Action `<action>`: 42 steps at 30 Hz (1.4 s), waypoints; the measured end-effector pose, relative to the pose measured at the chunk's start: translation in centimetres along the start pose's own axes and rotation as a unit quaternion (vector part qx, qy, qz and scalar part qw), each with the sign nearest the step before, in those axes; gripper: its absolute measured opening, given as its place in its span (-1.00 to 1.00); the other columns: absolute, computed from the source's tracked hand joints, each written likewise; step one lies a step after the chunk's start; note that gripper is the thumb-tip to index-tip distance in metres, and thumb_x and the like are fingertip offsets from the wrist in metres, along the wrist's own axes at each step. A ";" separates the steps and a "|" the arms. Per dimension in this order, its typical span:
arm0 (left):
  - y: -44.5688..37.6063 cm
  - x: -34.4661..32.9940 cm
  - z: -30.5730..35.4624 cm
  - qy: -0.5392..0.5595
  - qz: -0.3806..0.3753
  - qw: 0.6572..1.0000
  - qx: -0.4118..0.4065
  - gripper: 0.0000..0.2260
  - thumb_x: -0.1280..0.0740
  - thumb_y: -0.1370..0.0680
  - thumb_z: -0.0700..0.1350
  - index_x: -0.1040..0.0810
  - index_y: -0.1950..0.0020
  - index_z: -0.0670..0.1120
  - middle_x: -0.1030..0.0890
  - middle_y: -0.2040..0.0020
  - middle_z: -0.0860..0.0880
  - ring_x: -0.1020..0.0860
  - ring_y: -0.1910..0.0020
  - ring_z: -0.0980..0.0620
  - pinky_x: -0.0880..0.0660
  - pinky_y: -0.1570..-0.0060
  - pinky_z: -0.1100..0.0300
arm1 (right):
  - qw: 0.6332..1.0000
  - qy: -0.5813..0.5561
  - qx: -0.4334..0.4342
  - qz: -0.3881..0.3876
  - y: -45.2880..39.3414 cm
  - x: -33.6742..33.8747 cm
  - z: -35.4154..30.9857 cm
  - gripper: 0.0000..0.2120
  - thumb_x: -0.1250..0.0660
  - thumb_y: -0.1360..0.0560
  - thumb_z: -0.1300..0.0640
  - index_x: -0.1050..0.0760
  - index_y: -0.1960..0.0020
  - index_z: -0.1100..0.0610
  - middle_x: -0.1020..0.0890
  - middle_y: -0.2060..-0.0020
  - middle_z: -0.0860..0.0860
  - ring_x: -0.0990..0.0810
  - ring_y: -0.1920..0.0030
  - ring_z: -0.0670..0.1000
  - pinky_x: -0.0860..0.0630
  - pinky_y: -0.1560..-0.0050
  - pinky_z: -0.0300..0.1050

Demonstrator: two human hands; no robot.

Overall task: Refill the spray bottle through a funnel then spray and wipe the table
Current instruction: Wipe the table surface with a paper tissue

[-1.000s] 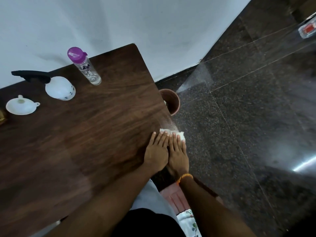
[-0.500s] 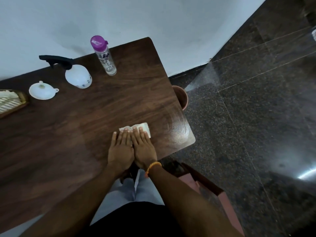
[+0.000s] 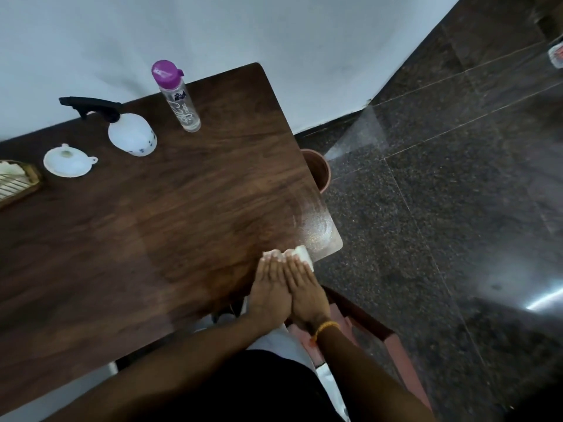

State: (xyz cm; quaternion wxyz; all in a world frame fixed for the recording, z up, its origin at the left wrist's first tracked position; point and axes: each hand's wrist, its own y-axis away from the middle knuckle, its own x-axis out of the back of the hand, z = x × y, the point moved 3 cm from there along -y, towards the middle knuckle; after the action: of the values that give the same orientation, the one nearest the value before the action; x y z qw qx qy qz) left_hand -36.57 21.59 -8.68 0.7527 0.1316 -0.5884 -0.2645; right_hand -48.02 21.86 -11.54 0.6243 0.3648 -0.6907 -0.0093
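Both hands lay flat, side by side, on a white cloth [image 3: 300,255] near the table's [image 3: 170,214] near right corner. The left hand [image 3: 270,292] and the right hand [image 3: 306,292] touched along their inner edges, fingers extended and held together, palms down. Neither hand pinched the cloth; each pressed it against the wood. Only the cloth's far edge and right corner showed beyond the fingertips.

The spray bottle [image 3: 131,134] stood upright at the far side of the table with its black trigger head fitted. The funnel [image 3: 67,162] rested on the table to its left, apart from the bottle. A clear bottle [image 3: 179,100] with a purple cap stood to the right, cap closed. A basket [image 3: 16,182] sat at the left edge.

Judgement: refilling appeared complete, since the funnel was out and the trigger head was on. Spraying also appeared done; the corner beyond the cloth carried arc-shaped wet streaks. Wiping was in hand. Whether the remaining surface had been wiped could not be determined.
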 end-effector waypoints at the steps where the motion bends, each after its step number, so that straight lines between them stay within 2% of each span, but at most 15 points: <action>1: -1.2 0.4 1.0 -0.014 -0.010 1.000 -0.010 -0.34 0.19 -0.60 -0.01 0.11 -0.66 -0.30 0.01 -0.65 -0.39 0.05 -0.67 -0.35 0.10 -0.62 -0.27 | 1.000 0.010 -0.019 -0.002 0.1 0.1 1.3 -0.26 -0.08 -0.64 -0.05 0.09 -0.72 0.19 0.03 -0.71 0.14 0.08 -0.71 0.16 0.05 -0.69 0.15; 4: -4.2 1.4 2.4 -0.049 -0.021 0.998 -0.021 -0.32 0.02 -0.66 0.06 0.16 -0.67 -0.25 0.09 -0.68 -0.31 0.14 -0.68 -0.27 0.16 -0.62 -0.23 | 0.998 0.016 -0.059 -0.009 -0.9 1.6 3.9 -0.21 0.01 -0.67 -0.18 0.28 -0.70 0.16 0.22 -0.70 0.16 0.22 -0.71 0.18 0.11 -0.71 0.18; 7: -7.1 3.3 1.7 -0.063 -0.023 0.998 -0.020 -0.31 -0.03 -0.66 0.10 0.12 -0.69 -0.20 0.07 -0.70 -0.23 0.13 -0.70 -0.18 0.18 -0.62 -0.21 | 0.997 0.005 -0.080 0.003 -3.6 3.3 5.3 -0.19 0.06 -0.66 -0.25 0.27 -0.70 0.17 0.23 -0.69 0.16 0.23 -0.70 0.18 0.17 -0.71 0.14; 9: -9.4 4.9 0.5 -0.069 -0.011 0.997 -0.020 -0.33 -0.01 -0.67 0.11 0.07 -0.69 -0.19 0.03 -0.71 -0.19 0.12 -0.70 -0.14 0.20 -0.63 -0.20 | 0.996 -0.009 -0.087 0.014 -6.3 4.5 6.2 -0.19 -0.02 -0.68 -0.24 0.22 -0.71 0.18 0.19 -0.70 0.16 0.17 -0.71 0.19 0.12 -0.71 0.14; 11: -11.6 6.9 -0.8 -0.078 -0.005 0.997 -0.018 -0.33 0.01 -0.67 0.13 0.06 -0.69 -0.18 0.02 -0.71 -0.17 0.11 -0.70 -0.13 0.20 -0.63 -0.20 | 0.996 -0.026 -0.088 0.020 -9.1 5.6 7.0 -0.15 -0.08 -0.67 -0.25 0.22 -0.71 0.18 0.18 -0.70 0.15 0.20 -0.71 0.16 0.14 -0.71 0.13; 16: -16.9 11.7 -4.2 -0.082 0.002 0.996 0.033 -0.37 0.05 -0.68 0.10 0.04 -0.70 -0.15 0.01 -0.71 -0.13 0.09 -0.70 -0.08 0.21 -0.63 -0.19 | 0.999 -0.014 -0.035 0.031 -16.3 10.7 7.7 -0.14 0.09 -0.61 -0.31 0.22 -0.71 0.19 0.16 -0.71 0.16 0.21 -0.71 0.16 0.17 -0.71 0.12; 20: -20.3 15.1 -8.1 -0.053 0.023 0.995 0.085 -0.40 0.06 -0.69 0.06 0.03 -0.70 -0.13 0.00 -0.71 -0.12 0.06 -0.70 -0.06 0.22 -0.63 -0.19 | 0.999 0.010 0.008 0.039 -23.0 14.0 7.7 -0.16 -0.08 -0.64 -0.24 0.15 -0.71 0.20 0.09 -0.71 0.18 0.15 -0.71 0.18 0.11 -0.71 0.17; 23: -22.0 17.5 -11.5 -0.050 0.038 0.991 0.115 -0.41 0.05 -0.69 0.04 0.02 -0.70 -0.12 -0.02 -0.71 -0.10 0.04 -0.70 -0.03 0.22 -0.63 -0.19 | 0.998 0.048 0.029 0.027 -28.0 15.4 7.0 -0.11 0.02 -0.57 -0.28 0.15 -0.71 0.20 0.09 -0.71 0.19 0.14 -0.71 0.22 0.04 -0.69 0.24; 26: -22.7 18.6 -14.6 -0.051 0.045 0.989 0.134 -0.41 0.05 -0.69 0.05 0.01 -0.70 -0.12 -0.02 -0.71 -0.10 0.03 -0.70 -0.03 0.23 -0.63 -0.18 | 0.998 0.040 0.041 0.022 -31.0 16.7 5.1 -0.05 0.15 -0.49 -0.33 0.16 -0.71 0.21 0.12 -0.71 0.20 0.17 -0.71 0.24 0.10 -0.70 0.22; 32: -18.1 17.6 -19.7 -0.056 0.020 0.985 0.163 -0.37 0.04 -0.66 0.07 0.08 -0.70 -0.14 0.01 -0.71 -0.11 0.08 -0.70 -0.05 0.25 -0.63 -0.17 | 0.997 0.045 0.064 0.025 -31.4 14.8 -2.3 0.01 0.15 -0.47 -0.42 0.19 -0.71 0.18 0.16 -0.71 0.16 0.22 -0.70 0.25 0.18 -0.70 0.21; 37: -10.4 14.9 -26.5 -0.064 0.008 0.979 0.193 -0.37 0.04 -0.67 0.08 0.06 -0.70 -0.15 0.01 -0.71 -0.13 0.06 -0.70 -0.06 0.20 -0.64 -0.17 | 0.993 0.024 0.108 0.030 -30.6 11.9 -11.2 -0.07 -0.13 -0.58 -0.36 0.13 -0.73 0.11 0.11 -0.72 0.13 0.19 -0.70 0.25 0.19 -0.69 0.22; 42: -2.9 11.8 -31.7 -0.043 0.010 0.973 0.229 -0.36 0.02 -0.68 0.09 0.07 -0.70 -0.15 0.02 -0.71 -0.13 0.08 -0.70 -0.06 0.19 -0.65 -0.16 | 0.990 0.006 0.139 0.035 -28.9 8.9 -19.7 -0.15 -0.18 -0.61 -0.26 0.08 -0.73 0.08 0.06 -0.72 0.11 0.16 -0.71 0.24 0.11 -0.69 0.24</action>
State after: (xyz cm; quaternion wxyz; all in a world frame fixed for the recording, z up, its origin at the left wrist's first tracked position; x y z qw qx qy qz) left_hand -5.02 9.09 -9.22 0.6794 0.2826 -0.6663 -0.1206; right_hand -16.26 4.84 -13.14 0.5720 0.4234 -0.6937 0.1111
